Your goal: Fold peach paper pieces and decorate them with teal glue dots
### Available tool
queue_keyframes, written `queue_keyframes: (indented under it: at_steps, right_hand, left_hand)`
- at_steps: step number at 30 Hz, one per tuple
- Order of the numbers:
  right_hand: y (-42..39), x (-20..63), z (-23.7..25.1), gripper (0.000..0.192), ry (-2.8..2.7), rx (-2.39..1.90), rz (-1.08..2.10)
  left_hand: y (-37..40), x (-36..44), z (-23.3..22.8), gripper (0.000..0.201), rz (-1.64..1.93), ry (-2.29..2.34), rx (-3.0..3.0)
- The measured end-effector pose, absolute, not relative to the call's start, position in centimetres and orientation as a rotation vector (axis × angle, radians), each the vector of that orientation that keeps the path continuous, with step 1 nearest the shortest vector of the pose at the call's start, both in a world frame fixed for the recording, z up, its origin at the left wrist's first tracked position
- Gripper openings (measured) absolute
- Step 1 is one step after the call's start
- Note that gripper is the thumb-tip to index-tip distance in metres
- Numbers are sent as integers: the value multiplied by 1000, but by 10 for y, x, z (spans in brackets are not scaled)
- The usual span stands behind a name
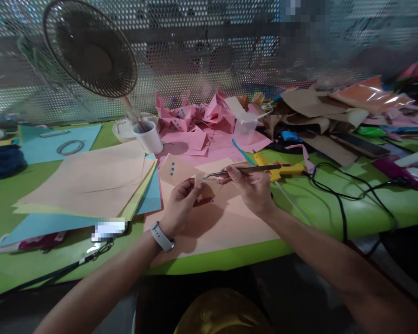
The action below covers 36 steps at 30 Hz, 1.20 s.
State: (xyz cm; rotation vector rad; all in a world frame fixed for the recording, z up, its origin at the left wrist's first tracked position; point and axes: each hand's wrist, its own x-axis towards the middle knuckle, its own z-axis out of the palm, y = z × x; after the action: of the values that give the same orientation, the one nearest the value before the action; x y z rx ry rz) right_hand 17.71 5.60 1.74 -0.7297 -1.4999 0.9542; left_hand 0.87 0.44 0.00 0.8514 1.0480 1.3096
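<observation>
Two bare hands meet over a peach sheet [209, 222] on the green table [334, 208]. The left hand [179, 206], forearm rising from seven o'clock with a grey watch [161, 235] at the wrist, pinches a folded peach paper piece [177, 172] dotted with small blue gems, its fingers curled around the lower edge. The right hand [252, 185], forearm coming in from four o'clock, is closed around metal tweezers [244, 170] held nearly level, their tips pointing toward nine o'clock and touching or nearly touching the paper piece. A yellow glue gun [282, 170] lies just beyond the right hand at one o'clock, its black cord [341, 199] trailing toward three o'clock. Stacked coloured paper [90, 185] lies at nine o'clock, pink folded pieces [195, 120] pile up at twelve o'clock, and a white cup [149, 137] stands beneath a fan [90, 48] at eleven o'clock. No writing is readable; one label near the paper stack is blurred.
</observation>
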Motion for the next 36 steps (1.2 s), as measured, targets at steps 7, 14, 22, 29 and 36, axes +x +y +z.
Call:
queue_keyframes:
  at_steps: [7, 14, 22, 29, 36]
  right_hand:
    - [55, 177, 19, 31, -1519, -789, 926]
    - [55, 176, 20, 33, -1500, -809, 986]
    - [55, 175, 16, 30, -1487, -779, 991]
    - [54, 175, 17, 33, -1499, -803, 953]
    - [53, 175, 18, 33, -1502, -796, 917]
  left_hand:
    - [5, 10, 0, 38, 1330, 1064, 810]
    - [5, 10, 0, 38, 1338, 1072, 818]
    - [6, 10, -1, 36, 1338, 1043, 802]
    - [6, 9, -2, 39, 1317, 1089, 834]
    - [5, 9, -1, 38, 1305, 1087, 852]
